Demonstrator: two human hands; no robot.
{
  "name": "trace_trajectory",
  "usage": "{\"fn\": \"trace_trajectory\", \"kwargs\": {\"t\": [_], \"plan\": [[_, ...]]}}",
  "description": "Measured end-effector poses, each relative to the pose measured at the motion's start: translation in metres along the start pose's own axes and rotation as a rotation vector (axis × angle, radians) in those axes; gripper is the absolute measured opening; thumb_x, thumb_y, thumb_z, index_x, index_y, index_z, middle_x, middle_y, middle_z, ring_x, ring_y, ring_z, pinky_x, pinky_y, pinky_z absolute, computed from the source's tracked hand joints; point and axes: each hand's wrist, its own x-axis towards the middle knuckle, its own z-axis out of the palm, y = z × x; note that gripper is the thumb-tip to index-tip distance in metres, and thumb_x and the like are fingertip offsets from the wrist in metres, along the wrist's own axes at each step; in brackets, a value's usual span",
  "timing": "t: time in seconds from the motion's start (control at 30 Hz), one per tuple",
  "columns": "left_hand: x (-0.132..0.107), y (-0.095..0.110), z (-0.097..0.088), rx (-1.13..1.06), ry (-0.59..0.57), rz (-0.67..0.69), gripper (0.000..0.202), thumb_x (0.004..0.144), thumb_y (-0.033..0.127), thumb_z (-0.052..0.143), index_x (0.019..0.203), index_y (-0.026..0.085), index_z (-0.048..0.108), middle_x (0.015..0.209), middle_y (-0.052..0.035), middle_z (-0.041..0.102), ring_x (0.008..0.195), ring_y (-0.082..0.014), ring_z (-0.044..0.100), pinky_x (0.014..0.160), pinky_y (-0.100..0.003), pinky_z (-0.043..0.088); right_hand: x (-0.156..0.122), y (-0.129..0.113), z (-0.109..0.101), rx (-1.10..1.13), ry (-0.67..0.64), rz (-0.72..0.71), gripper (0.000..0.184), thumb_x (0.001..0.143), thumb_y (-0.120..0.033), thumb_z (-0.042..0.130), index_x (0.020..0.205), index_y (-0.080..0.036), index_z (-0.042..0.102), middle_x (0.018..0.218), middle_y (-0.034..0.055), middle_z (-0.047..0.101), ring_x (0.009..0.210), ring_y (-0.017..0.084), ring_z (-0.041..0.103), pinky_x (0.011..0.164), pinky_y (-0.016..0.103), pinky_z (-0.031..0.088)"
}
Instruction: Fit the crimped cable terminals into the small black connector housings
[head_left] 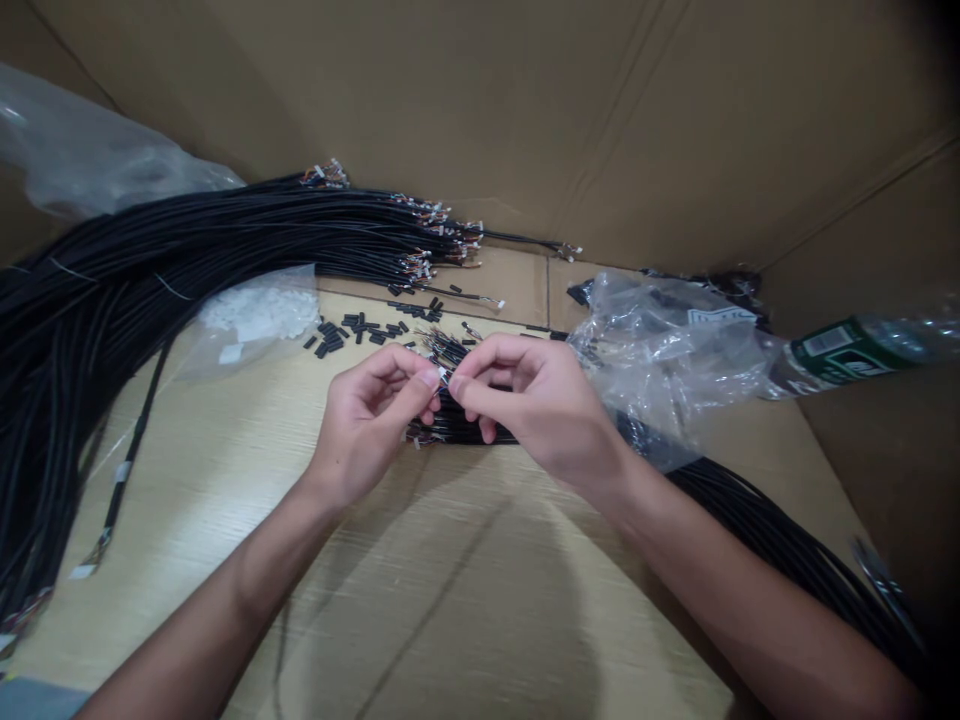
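Note:
My left hand [371, 415] and my right hand [525, 400] meet over the middle of the wooden table [225, 500], fingertips pinched together on a small white connector [442, 376]. Under and behind the hands lies a short bundle of black cables [457, 425] with bare wire ends pointing away from me. Several small black sleeve pieces [360, 332] lie scattered just beyond the hands. A large bundle of black cables [150, 270] with connector ends sweeps from the left edge to the back centre.
A clear bag of white parts [255, 315] lies left of the sleeves. Crumpled clear plastic [660, 350] and a green-labelled bottle [847, 350] sit at the right. More black cables [787, 550] run to the lower right. Cardboard walls [525, 100] enclose the table.

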Motion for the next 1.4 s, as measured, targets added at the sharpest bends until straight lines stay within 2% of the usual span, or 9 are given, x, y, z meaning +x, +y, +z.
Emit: {"fn": "trace_trajectory", "kwargs": {"t": [0.23, 0.53, 0.8, 1.0, 1.23, 1.4], "plan": [[0.001, 0.003, 0.0, 0.047, -0.022, 0.036, 0.024, 0.096, 0.035, 0.076, 0.083, 0.016, 0.069, 0.071, -0.0012, 0.065, 0.064, -0.0105, 0.06, 0.061, -0.021, 0.051, -0.001, 0.002, 0.001, -0.013, -0.002, -0.044, 0.011, 0.076, -0.017, 0.081, 0.077, -0.013, 0.071, 0.072, 0.0009, 0.067, 0.056, 0.008, 0.055, 0.043, 0.017, 0.049], [0.002, 0.003, -0.002, 0.064, -0.021, 0.036, 0.025, 0.094, 0.036, 0.078, 0.082, 0.016, 0.068, 0.069, -0.0014, 0.064, 0.061, -0.0116, 0.059, 0.059, -0.022, 0.049, 0.0, 0.005, 0.003, -0.012, 0.014, -0.019, 0.016, 0.075, -0.021, 0.084, 0.08, -0.014, 0.071, 0.075, 0.0011, 0.067, 0.053, 0.007, 0.054, 0.041, 0.018, 0.048], [0.002, -0.001, 0.0, -0.002, -0.003, -0.002, 0.017, 0.095, 0.031, 0.075, 0.086, 0.017, 0.07, 0.075, -0.0008, 0.066, 0.067, -0.0113, 0.061, 0.064, -0.022, 0.053, 0.007, 0.003, -0.011, 0.139, -0.102, 0.069, 0.016, 0.085, -0.029, 0.079, 0.088, -0.015, 0.072, 0.073, 0.0007, 0.063, 0.063, 0.012, 0.06, 0.048, 0.021, 0.051], [0.004, 0.0, 0.001, 0.013, 0.017, 0.032, 0.018, 0.094, 0.03, 0.076, 0.084, 0.017, 0.069, 0.072, -0.0006, 0.065, 0.065, -0.0113, 0.062, 0.062, -0.022, 0.052, 0.012, 0.01, -0.019, 0.127, -0.228, 0.12, 0.019, 0.088, -0.033, 0.081, 0.09, -0.015, 0.073, 0.069, 0.0017, 0.066, 0.062, 0.012, 0.062, 0.053, 0.022, 0.054], [0.004, -0.001, 0.0, 0.003, 0.008, 0.044, 0.017, 0.096, 0.03, 0.076, 0.085, 0.017, 0.07, 0.074, 0.0001, 0.066, 0.066, -0.0098, 0.062, 0.063, -0.02, 0.053, 0.014, 0.002, -0.019, 0.1, -0.226, 0.115, 0.034, 0.08, -0.041, 0.09, 0.083, -0.013, 0.072, 0.064, 0.0012, 0.066, 0.056, 0.011, 0.06, 0.051, 0.022, 0.055], [0.002, -0.004, -0.004, -0.018, -0.016, 0.078, 0.014, 0.096, 0.032, 0.077, 0.092, 0.018, 0.074, 0.08, -0.0005, 0.069, 0.069, -0.0095, 0.064, 0.064, -0.018, 0.055, 0.016, 0.004, -0.022, 0.114, -0.23, 0.097, 0.022, 0.086, -0.031, 0.084, 0.086, -0.012, 0.073, 0.066, 0.0016, 0.067, 0.054, 0.01, 0.061, 0.051, 0.021, 0.053]]}}
